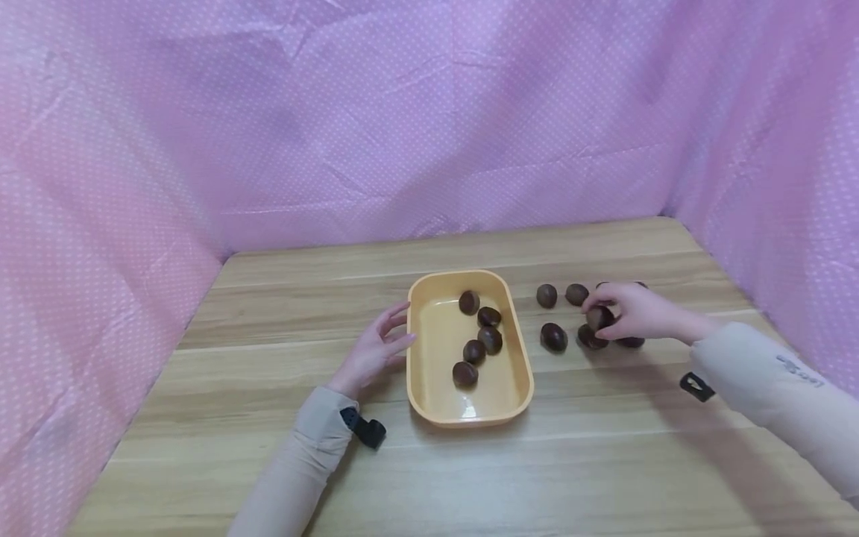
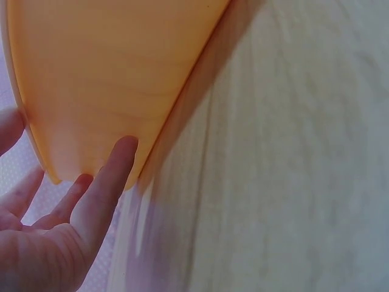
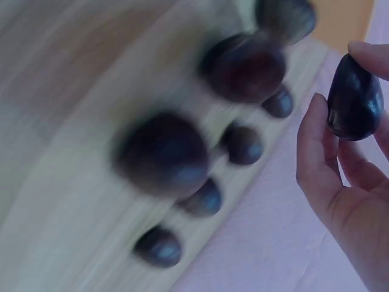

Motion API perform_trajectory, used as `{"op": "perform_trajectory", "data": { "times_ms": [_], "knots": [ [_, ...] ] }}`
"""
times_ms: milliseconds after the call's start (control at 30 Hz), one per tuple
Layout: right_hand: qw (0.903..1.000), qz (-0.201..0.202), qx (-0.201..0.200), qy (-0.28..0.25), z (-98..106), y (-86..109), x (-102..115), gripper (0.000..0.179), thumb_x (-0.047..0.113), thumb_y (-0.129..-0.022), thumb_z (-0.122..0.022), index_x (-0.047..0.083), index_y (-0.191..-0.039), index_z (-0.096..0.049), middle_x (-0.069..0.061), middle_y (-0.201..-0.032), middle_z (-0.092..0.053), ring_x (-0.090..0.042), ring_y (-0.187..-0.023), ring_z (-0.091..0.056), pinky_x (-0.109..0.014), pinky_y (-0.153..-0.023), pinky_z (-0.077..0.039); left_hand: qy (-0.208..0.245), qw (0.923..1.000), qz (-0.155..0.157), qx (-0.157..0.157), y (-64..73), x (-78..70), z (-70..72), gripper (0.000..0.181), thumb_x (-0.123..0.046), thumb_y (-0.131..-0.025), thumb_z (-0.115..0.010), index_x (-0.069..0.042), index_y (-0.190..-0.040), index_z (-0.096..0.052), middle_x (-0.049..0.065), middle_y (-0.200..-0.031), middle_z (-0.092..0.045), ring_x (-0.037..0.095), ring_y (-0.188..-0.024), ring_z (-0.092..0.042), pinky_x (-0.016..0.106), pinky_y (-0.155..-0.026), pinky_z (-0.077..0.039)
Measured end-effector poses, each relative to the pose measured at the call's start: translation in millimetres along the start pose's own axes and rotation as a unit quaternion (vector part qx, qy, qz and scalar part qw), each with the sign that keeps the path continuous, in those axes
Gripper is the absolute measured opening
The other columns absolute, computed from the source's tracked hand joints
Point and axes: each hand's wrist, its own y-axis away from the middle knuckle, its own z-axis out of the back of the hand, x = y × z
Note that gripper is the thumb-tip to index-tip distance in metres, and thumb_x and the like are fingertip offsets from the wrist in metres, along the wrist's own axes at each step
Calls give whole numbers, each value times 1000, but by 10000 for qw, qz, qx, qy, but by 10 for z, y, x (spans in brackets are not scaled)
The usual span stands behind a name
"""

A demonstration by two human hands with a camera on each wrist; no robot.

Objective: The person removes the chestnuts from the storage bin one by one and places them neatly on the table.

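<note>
My right hand point(image 1: 643, 313) pinches a dark brown chestnut point(image 1: 600, 318) between thumb and fingertips, above other chestnuts at the right of the table. In the right wrist view that glossy chestnut point(image 3: 354, 100) shows between the fingers, held off the tabletop. My left hand point(image 1: 370, 352) is at the left side of a yellow-orange tray point(image 1: 432, 335), its fairly straight fingers against the wall. From the left wrist, an extended finger point(image 2: 109, 182) lies along the tray's outer wall point(image 2: 103, 73). Several chestnuts, one of them a lower chestnut point(image 1: 465, 374), lie inside the tray.
Right of the tray, loose chestnuts point(image 1: 553, 338) lie in two rough rows on the wooden table point(image 1: 268, 358), some partly hidden by my right hand. Pink dotted cloth point(image 1: 376, 134) hangs behind the table and along both sides.
</note>
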Motion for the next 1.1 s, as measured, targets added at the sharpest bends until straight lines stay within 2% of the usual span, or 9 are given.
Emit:
{"op": "perform_trajectory", "data": {
  "times_ms": [133, 333, 533, 667, 900, 1100],
  "knots": [
    [9994, -201, -208, 193, 62, 155, -129, 34, 10, -67, -81, 7, -98, -69, -2, -98, -67, -9, -87, -56, -32, -72, -53, -9, 10000, -23, 27, 5, -11, 9, 64, 0, -91, -57, -17, -147, -31, 16, -148, -34, 38, -128, -44, 41, -87, -55],
    [9965, -274, -647, 451, 137, 367, -361, 35, 5, -63, -82, 10, -95, -69, -2, -94, -67, 3, -85, -51, -26, -70, -51, -15, 10000, -25, 25, 10, -8, 11, 64, 0, -91, -57, -17, -147, -31, 16, -148, -35, 37, -128, -45, 41, -88, -55],
    [9943, -382, -691, 713, 88, 541, -690, 37, 3, -59, -82, 8, -93, -69, -1, -91, -69, 5, -85, -53, -23, -73, -49, -44, 10000, -33, 8, 8, 0, 16, 64, -1, -91, -58, -17, -147, -31, 16, -148, -35, 37, -129, -44, 41, -90, -54],
    [9953, -470, -580, 612, 60, 609, -820, 37, 4, -58, -82, 9, -92, -69, -2, -89, -69, 9, -84, -52, -21, -73, -48, -19, 10000, -46, 33, 5, -1, 12, 65, 0, -91, -57, -16, -148, -30, 16, -148, -35, 37, -129, -44, 42, -90, -54],
    [9956, -900, 30, 240, 15, 602, -872, 35, 12, -64, -83, 11, -96, -68, -2, -94, -68, 5, -84, -53, -24, -73, -48, 20, 9999, -117, 40, 15, -8, 13, 64, 1, -92, -56, -14, -148, -29, 18, -147, -35, 38, -127, -46, 40, -85, -55],
    [9954, -919, 240, 150, -54, 600, -874, 33, 13, -65, -81, 12, -94, -67, 4, -87, -65, 2, -76, -51, -23, -67, -47, 26, 9999, -91, 102, 15, -8, 15, 64, 0, -92, -56, -15, -148, -29, 17, -147, -34, 37, -125, -46, 40, -86, -55]
  ]
}}
